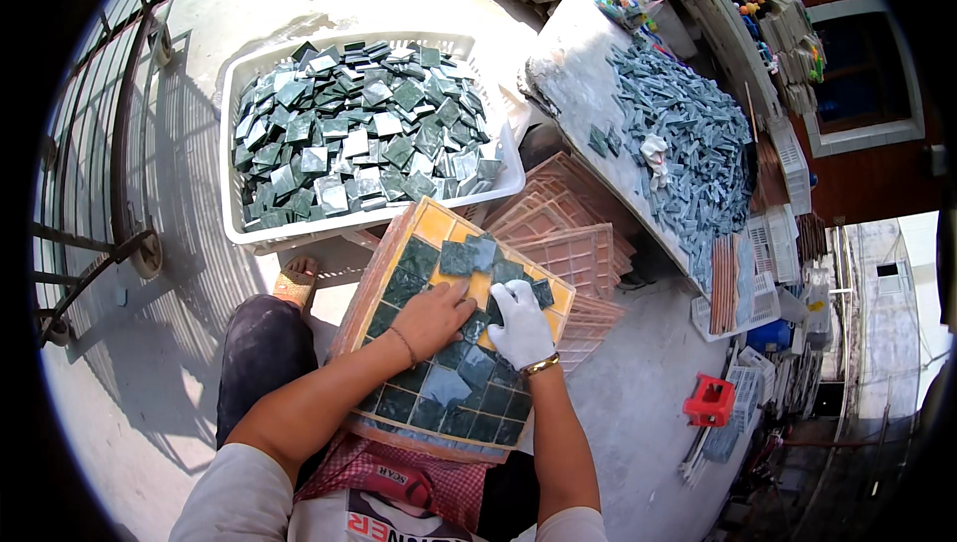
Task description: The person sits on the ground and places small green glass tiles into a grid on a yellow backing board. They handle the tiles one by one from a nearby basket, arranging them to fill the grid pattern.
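Observation:
A square grid tray point(399, 401) with a yellow base and brown rim lies tilted across my lap. Dark green square stone tiles point(495, 399) fill most of its near and left cells, while several loose tiles point(470, 256) lie askew over its far part. My bare left hand point(436, 320) rests on the tray's middle, fingertips down beside a bare yellow strip. Close to its right, my right hand point(521, 326), in a white glove, touches the tiles with thumb and fingers apart. What lies beneath the fingertips is partly hidden.
Ahead stands a white plastic crate point(371, 228) heaped with green tiles. To the right, a slab table point(573, 78) carries a big pile of narrow stone pieces point(688, 133). Stacked brown grid trays point(568, 253) sit below it. A red stool point(709, 400) is farther right; a metal rack point(125, 143) stands left.

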A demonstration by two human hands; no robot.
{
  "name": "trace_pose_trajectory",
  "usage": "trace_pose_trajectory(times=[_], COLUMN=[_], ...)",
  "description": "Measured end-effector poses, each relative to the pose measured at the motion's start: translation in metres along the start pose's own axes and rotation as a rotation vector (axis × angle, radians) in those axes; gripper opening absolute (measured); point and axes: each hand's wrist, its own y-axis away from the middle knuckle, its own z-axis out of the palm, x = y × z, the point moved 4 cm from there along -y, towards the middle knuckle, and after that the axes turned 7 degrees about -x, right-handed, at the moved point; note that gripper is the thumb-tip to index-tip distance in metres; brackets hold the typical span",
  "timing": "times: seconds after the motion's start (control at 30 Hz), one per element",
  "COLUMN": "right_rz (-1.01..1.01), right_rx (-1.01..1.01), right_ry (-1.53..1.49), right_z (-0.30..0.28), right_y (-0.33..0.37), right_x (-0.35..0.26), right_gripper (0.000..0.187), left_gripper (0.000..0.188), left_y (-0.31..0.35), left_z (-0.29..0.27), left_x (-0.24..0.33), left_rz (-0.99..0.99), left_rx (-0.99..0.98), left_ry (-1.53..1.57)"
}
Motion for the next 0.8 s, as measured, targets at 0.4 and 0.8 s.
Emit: trace_pose_trajectory(times=[0.4, 0.8], right_rz=[0.041, -0.107], right_rx=[0.171, 0.267], right_ry=[-0.187, -0.291], right_z=[0.003, 0.023], right_y=[0.051, 0.062], right_x=[0.016, 0.022], right_gripper=[0.055, 0.043], left_gripper=[0.046, 0.034], left_y=[0.003, 0.005], left_z=[0.009, 0.013], left_x=[0.002, 0.019], left_rz=[-0.056, 0.109], left_rx=[0.032, 0.059], left_ry=[-0.118, -0.025])
